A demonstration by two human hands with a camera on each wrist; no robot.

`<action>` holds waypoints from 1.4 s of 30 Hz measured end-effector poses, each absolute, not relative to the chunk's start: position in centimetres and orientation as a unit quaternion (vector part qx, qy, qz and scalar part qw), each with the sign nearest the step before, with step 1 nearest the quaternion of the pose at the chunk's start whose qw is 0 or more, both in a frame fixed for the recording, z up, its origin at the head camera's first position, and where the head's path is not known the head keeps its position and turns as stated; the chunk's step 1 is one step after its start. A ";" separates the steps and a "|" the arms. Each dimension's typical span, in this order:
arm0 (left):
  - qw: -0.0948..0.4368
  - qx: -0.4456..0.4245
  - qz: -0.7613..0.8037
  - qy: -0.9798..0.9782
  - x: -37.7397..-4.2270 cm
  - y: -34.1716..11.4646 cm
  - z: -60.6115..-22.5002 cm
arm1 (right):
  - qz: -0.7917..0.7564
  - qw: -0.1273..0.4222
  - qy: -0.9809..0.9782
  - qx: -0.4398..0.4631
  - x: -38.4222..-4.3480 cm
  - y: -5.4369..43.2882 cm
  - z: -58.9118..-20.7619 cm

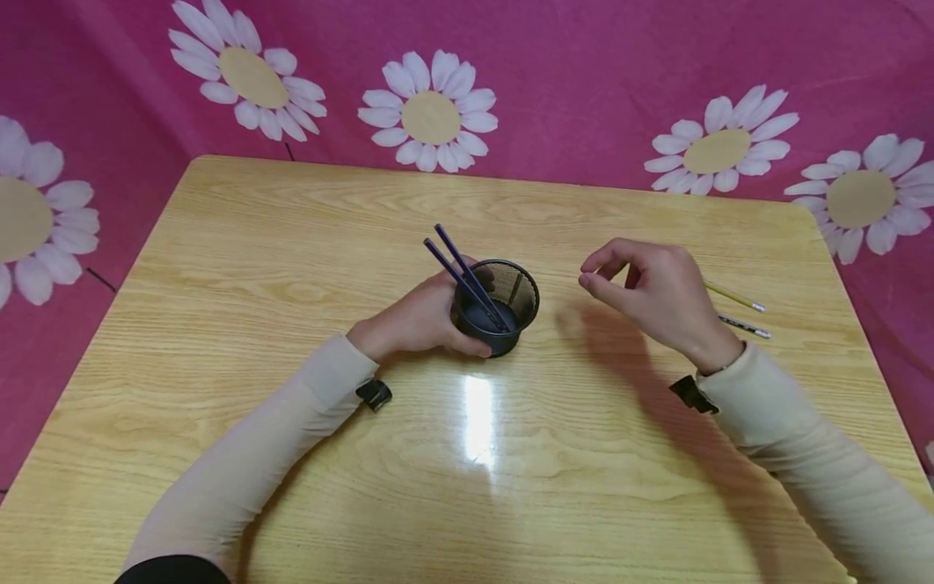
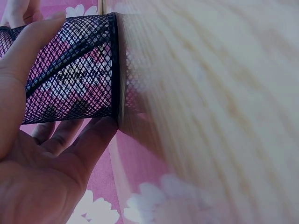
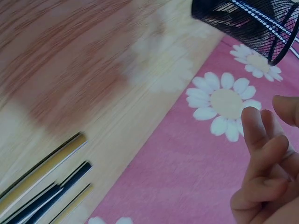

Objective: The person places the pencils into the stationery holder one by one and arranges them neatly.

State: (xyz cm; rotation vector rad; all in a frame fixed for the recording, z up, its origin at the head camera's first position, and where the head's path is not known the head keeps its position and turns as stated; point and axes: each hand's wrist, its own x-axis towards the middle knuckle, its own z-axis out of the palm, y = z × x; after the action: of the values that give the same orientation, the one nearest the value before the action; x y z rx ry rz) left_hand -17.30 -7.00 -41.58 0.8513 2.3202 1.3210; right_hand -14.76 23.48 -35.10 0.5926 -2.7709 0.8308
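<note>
My left hand grips a black mesh pencil cup from its left side, near the middle of the table. In the left wrist view the thumb lies along one side of the mesh and the fingers are on the other, with the cup's base at the tabletop. Two dark blue pencils lean inside the cup, their upper ends sticking out past the rim. To the right of the cup, my right hand hovers above the table with fingers loosely bent and nothing between them.
Partly hidden behind the right hand, a yellow pencil and a black-and-white patterned pencil lie on the wooden table. The right wrist view shows several pencil ends there. A pink cloth with white daisies hangs behind the table's far edge.
</note>
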 end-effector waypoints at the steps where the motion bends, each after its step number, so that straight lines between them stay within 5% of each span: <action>1: 0.169 0.299 0.464 0.816 -17.3 -7.0 -41.6 | 0.276 0.093 -0.936 0.199 -14.7 23.8 -35.1; 42: 0.175 0.298 0.460 0.818 -17.3 -7.0 -41.5 | 0.151 0.006 -0.975 0.164 -12.8 32.2 -38.2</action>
State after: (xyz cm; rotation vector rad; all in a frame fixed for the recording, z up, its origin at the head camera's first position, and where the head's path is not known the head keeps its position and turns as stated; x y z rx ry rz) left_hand -17.29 -7.01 -41.55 0.8443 2.3177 1.3034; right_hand -12.81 32.25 -38.24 0.5139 -3.0510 0.4721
